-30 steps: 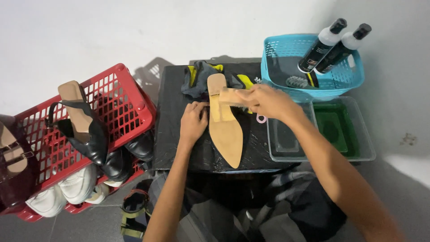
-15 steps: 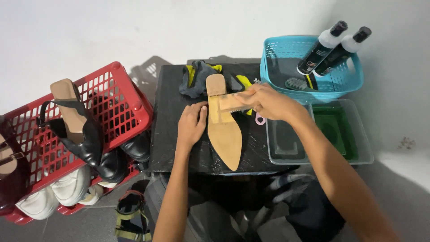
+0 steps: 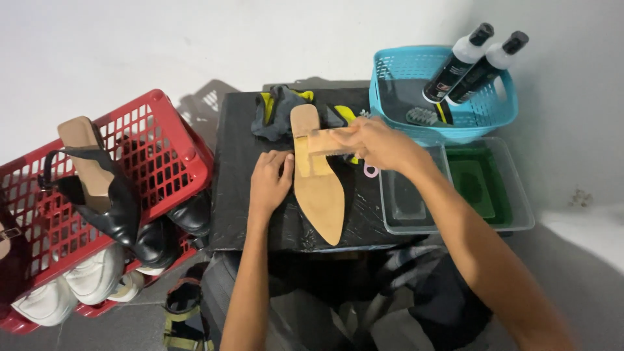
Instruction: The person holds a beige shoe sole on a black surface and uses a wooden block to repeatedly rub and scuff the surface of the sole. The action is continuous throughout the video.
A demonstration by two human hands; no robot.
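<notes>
over the last second the view has drifted a little; the hands have barely shifted. the right hand [image 3: 380,144] still holds the wooden brush [image 3: 328,141] crosswise on the tan sole [image 3: 316,179], near the heel end, much as it lay a second ago. judgement: brushing of the sole is in progress, not finished, with strokes short and local.

left hand [image 3: 270,180]: flat on the black table [image 3: 240,195], fingers [image 3: 281,164] loosely curled, their tips touching the sole's left edge and steadying it, not gripping.

right hand: fingers closed around the brush's right end; brush reaches left across the sole's width.

shoe lies sole-up at the table's middle, pointed toe toward the near edge, heel far, resting on a grey-yellow cloth [image 3: 276,112].

surroundings: blue basket [image 3: 396,107] with two bottles [image 3: 471,62] far right; clear tray [image 3: 416,224] with green liner [image 3: 481,182] right; red crate [image 3: 162,140] of shoes left, with a black heeled shoe [image 3: 107,201] upturned in it.
</notes>
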